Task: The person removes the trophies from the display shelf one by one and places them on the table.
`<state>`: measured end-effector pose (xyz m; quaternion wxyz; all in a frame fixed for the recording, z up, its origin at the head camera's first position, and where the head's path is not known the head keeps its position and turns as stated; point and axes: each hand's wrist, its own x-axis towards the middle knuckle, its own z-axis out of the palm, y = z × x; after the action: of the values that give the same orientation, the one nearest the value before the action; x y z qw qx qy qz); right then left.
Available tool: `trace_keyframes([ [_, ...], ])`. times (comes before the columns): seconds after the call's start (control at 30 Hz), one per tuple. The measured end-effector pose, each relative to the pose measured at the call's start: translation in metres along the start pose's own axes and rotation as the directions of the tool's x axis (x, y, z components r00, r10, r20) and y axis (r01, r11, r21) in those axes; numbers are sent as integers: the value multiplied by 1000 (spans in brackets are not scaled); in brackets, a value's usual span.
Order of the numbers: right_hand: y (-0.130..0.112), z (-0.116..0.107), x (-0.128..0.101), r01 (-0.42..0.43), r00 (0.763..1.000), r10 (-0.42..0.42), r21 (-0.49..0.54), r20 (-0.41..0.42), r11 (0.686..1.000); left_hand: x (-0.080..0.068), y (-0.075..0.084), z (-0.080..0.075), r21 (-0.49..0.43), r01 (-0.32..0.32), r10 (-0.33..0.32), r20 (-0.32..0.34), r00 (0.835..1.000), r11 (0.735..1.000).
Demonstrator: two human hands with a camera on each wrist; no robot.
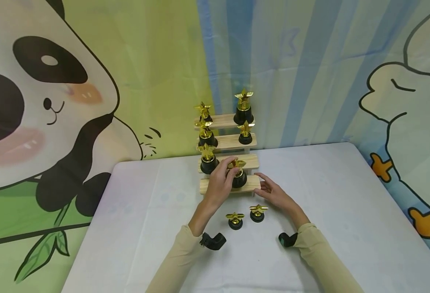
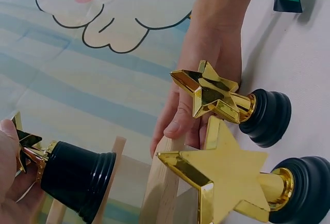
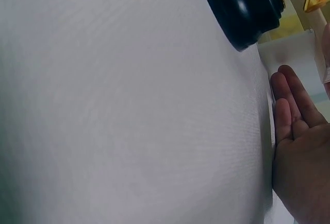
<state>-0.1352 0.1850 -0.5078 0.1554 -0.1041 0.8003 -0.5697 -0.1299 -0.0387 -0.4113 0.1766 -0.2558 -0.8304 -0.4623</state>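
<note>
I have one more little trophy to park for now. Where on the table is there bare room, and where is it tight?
The white table lies bare right of the right hand, and again left of the left hand. It is crowded at the wooden stepped rack and around the two small trophies between the forearms.

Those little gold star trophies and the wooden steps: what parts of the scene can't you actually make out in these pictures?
- Head view: the left hand covers much of the trophy it grips on the bottom step.
- Head view: the shelf's legs are hidden behind its steps and trophies.
- Left wrist view: the nearest star trophy is cut off by the bottom edge.
- Right wrist view: only a black trophy base shows; the right hand is cropped at the right edge.
</note>
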Motion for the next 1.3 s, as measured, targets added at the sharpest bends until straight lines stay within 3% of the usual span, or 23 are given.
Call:
trace_keyframes([
  [0.43, -5, -3, 0, 2, 1000, -2, -22, -4, 1000, -6, -2, -7, 18, 5, -5, -1, 1000, 1000],
  [0.93, 2, 0, 1, -11, 1000, 11, -23, -2, 1000, -30, -14, -19, 77, 24, -22, -31, 999, 997],
  [1.3, 1, 1, 0, 3, 1000, -3, -37, 4, 999, -45, -18, -29, 94, 72, -70, -34, 997, 993],
])
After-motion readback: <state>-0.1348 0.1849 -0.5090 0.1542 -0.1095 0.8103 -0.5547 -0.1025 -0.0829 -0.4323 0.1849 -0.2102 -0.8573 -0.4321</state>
